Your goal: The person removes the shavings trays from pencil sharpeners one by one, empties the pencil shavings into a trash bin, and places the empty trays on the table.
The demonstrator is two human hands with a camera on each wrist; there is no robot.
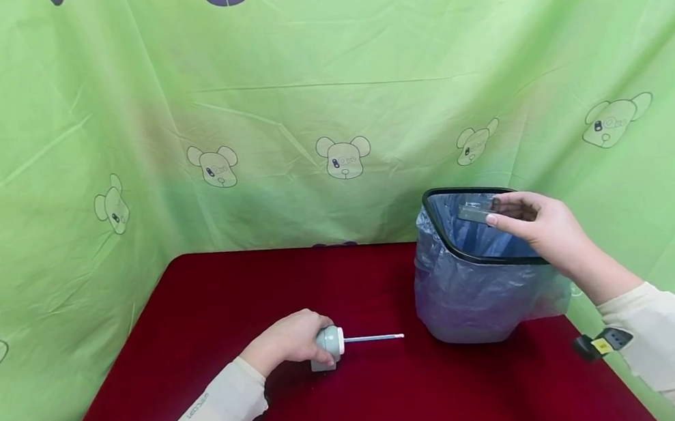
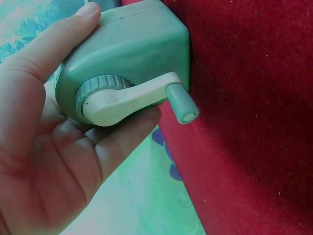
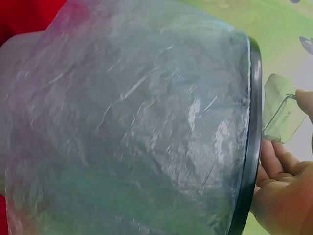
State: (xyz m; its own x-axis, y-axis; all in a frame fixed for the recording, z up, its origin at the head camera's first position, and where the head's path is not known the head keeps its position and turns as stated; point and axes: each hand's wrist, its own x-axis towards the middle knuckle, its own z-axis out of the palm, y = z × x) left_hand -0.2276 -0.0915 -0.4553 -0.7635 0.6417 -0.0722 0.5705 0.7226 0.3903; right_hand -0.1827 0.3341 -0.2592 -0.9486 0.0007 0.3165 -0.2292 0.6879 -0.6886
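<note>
The left hand [image 1: 289,342] gripped the sharpener [image 1: 327,347] on the table [image 1: 199,307]. The right hand [image 1: 539,227] pinched its clear tray [image 1: 475,210] over the bin [image 1: 474,271], seemingly emptying shavings; refitting it likely followed.

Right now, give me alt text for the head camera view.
A right hand holds a small clear tray over a lined bin, while the left hand grips a green pencil sharpener with a pencil sticking out, on a red table.
</note>
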